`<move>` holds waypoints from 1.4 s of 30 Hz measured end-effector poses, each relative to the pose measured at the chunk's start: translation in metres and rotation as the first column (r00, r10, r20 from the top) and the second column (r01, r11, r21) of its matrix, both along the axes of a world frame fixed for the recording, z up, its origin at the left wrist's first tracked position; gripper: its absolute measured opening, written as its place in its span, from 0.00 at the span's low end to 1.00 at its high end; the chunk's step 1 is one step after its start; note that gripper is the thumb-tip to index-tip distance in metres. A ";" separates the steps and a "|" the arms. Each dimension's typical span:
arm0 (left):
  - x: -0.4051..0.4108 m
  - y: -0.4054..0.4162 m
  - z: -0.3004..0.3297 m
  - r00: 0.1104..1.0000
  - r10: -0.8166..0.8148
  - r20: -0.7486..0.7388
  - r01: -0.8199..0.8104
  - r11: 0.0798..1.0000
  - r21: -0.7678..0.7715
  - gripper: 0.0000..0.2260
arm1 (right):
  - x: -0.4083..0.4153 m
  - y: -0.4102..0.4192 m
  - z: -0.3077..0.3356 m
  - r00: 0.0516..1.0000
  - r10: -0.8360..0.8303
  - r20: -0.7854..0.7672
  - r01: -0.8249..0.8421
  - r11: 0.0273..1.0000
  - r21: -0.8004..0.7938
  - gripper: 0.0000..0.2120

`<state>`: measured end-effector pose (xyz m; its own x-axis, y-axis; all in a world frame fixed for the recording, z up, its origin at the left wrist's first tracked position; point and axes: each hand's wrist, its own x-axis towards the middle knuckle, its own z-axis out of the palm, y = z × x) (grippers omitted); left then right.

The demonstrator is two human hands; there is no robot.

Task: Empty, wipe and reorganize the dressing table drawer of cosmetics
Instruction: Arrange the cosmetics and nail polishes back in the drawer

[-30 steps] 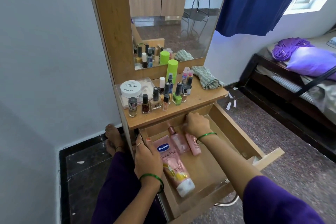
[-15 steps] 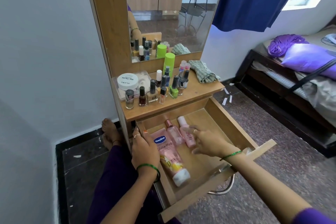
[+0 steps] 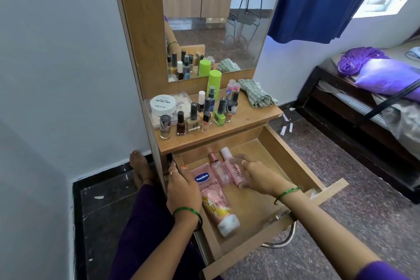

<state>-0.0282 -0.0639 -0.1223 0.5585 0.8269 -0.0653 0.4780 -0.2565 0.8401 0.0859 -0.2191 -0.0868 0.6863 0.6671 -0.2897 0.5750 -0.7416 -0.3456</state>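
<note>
I see the left hand (image 3: 181,185) gripping the drawer (image 3: 293,161) wall at 9 o'clock, right hand (image 3: 254,175) blurred, fingers loosely on the pink bottle (image 3: 236,171) at 12; a nudge could roll it into the clear bottle (image 3: 219,171) beside the Vaseline tube (image 3: 214,200).

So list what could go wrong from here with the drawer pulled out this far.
The wooden drawer is pulled far out and may tip under the left hand on its side wall. The right hand could roll the pink bottle. The upright nail polish bottles on the shelf might topple if jolted.
</note>
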 end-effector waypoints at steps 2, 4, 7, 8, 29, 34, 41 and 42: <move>0.000 0.001 0.000 1.000 -0.003 0.000 0.003 1.000 0.001 0.18 | 0.002 0.001 0.015 0.997 -0.006 0.081 0.002 0.999 0.046 0.26; 0.000 0.001 -0.001 1.000 -0.001 -0.001 0.001 1.000 0.002 0.18 | 0.008 0.004 0.039 0.982 -0.073 0.175 0.028 0.969 0.244 0.20; 0.000 0.002 -0.004 1.000 0.001 -0.001 -0.001 1.000 0.005 0.17 | 0.028 0.018 0.082 0.921 -0.217 0.323 0.041 0.880 0.474 0.10; 0.000 0.002 -0.004 1.000 0.001 -0.005 -0.001 1.000 0.003 0.17 | 0.039 0.025 0.094 0.898 -0.253 0.359 0.038 0.858 0.512 0.09; -0.001 0.001 0.002 1.000 -0.006 0.005 0.005 0.999 0.042 0.21 | 0.144 0.139 0.138 0.896 -0.137 0.423 0.032 0.968 0.248 0.21; -0.002 0.001 0.002 1.000 0.001 0.011 -0.001 0.999 0.037 0.21 | 0.130 0.113 0.164 0.925 -0.269 0.268 0.034 0.761 0.647 0.20; -0.001 0.001 0.002 1.000 -0.001 0.013 0.001 1.000 0.003 0.18 | 0.072 0.044 0.165 0.818 -0.063 -0.572 0.573 0.003 0.820 0.12; -0.001 0.001 0.003 1.000 -0.002 0.012 0.002 1.000 -0.005 0.18 | 0.066 0.036 0.154 0.715 0.040 -0.698 0.699 -0.072 0.712 0.09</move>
